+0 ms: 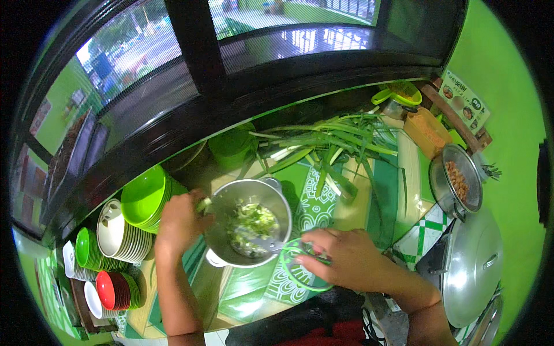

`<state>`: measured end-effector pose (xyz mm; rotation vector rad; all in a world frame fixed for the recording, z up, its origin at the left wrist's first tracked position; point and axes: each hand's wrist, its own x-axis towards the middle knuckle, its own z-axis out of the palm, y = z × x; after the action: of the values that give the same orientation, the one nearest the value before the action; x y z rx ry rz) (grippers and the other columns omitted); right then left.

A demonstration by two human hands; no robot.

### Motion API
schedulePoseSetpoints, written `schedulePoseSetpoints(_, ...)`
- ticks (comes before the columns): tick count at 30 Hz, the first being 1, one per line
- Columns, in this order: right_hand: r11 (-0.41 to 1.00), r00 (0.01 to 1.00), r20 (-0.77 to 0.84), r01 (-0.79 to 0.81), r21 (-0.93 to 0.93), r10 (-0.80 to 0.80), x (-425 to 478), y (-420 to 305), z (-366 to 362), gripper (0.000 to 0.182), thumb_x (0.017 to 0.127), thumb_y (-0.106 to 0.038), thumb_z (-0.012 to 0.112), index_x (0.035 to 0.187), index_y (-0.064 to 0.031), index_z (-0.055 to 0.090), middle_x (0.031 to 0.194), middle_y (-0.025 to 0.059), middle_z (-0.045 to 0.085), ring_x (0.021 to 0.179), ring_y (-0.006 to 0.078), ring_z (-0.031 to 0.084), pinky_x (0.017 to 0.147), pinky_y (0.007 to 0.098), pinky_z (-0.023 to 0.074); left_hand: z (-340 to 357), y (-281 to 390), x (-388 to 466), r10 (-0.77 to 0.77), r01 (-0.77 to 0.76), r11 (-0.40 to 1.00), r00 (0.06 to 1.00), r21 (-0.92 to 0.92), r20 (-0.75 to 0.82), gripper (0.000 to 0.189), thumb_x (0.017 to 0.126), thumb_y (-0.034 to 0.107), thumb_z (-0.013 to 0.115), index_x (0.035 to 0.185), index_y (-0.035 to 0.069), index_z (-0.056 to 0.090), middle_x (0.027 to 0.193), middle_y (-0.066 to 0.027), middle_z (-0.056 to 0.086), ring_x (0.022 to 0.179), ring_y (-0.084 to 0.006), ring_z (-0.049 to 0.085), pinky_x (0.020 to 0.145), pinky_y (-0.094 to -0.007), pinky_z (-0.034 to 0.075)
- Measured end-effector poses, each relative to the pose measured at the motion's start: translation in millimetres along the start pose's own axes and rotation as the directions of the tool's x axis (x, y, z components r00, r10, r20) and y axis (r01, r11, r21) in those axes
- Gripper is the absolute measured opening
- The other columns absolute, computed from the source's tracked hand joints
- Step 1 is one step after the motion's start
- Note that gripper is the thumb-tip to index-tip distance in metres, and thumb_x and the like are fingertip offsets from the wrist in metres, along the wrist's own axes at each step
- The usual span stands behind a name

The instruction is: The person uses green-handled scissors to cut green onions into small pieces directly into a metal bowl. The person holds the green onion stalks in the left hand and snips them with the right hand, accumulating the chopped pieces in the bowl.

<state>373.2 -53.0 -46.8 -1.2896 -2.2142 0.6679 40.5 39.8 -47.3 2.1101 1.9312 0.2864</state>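
Chopped green onions lie in a metal pot in front of me. My left hand is at the pot's left rim, its fingers closed around a pale green piece that looks like green onion. With my right hand I hold a utensil handle at the pot's lower right; its flat metal end reaches over the chopped onions. Whether that is a knife or a spatula cannot be told. Under my right hand is a round clear container with a green rim. Whole green onions lie in a heap behind the pot.
Stacked green bowls, cream bowls and red bowls stand at left. On the right are a pot with browned pieces, an orange container and a large metal lid. A window frame borders the table's back.
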Motion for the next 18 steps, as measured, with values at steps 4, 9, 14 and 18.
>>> schedulePoseSetpoints(4,0.978,0.974,-0.09,0.208,0.009,-0.207,37,-35,19,0.031,0.101,-0.033,0.072,0.112,-0.0046,0.068,0.09,0.017,0.076,0.075,0.036,0.076,0.064,0.047,0.0601,-17,-11,-13,-0.048,0.044,0.999,0.981,-0.029,-0.188,0.04,0.079,0.017,0.087,0.115,0.005,0.076,0.105,-0.026,0.077,0.097,-0.0442,0.075,0.088,-0.0498,0.058)
schedulePoseSetpoints(9,0.983,0.977,-0.117,0.182,0.008,-0.18,76,-57,49,0.029,0.1,-0.033,0.072,0.105,-0.0056,0.066,0.078,0.0175,0.074,0.067,0.0384,0.074,0.059,0.0502,0.0571,-9,-12,-20,-0.05,0.022,0.994,0.964,-0.108,-0.26,0.032,0.081,0.017,0.085,0.109,0.005,0.074,0.098,-0.0249,0.076,0.092,-0.0444,0.074,0.083,-0.0505,0.057)
schedulePoseSetpoints(14,0.995,0.98,-0.173,0.091,-0.043,-0.097,100,-54,61,0.022,0.098,-0.031,0.077,0.098,-0.0093,0.076,0.077,0.0144,0.074,0.067,0.0289,0.073,0.062,0.0412,0.0562,-3,-11,-26,-0.048,0.006,0.991,0.948,-0.133,-0.315,0.03,0.086,0.02,0.085,0.106,0.002,0.074,0.097,-0.0271,0.074,0.091,-0.0464,0.072,0.081,-0.0498,0.055)
schedulePoseSetpoints(18,0.996,0.941,-0.329,-0.065,0.067,0.084,137,-19,26,0.024,0.099,-0.025,0.067,0.099,-0.0034,0.077,0.09,0.02,0.077,0.088,0.0367,0.076,0.08,0.0454,0.0593,-13,-17,-32,-0.002,-0.044,0.989,0.948,-0.139,-0.318,0.029,0.088,0.022,0.085,0.107,0.003,0.074,0.098,-0.0263,0.074,0.093,-0.0457,0.072,0.081,-0.0502,0.054)
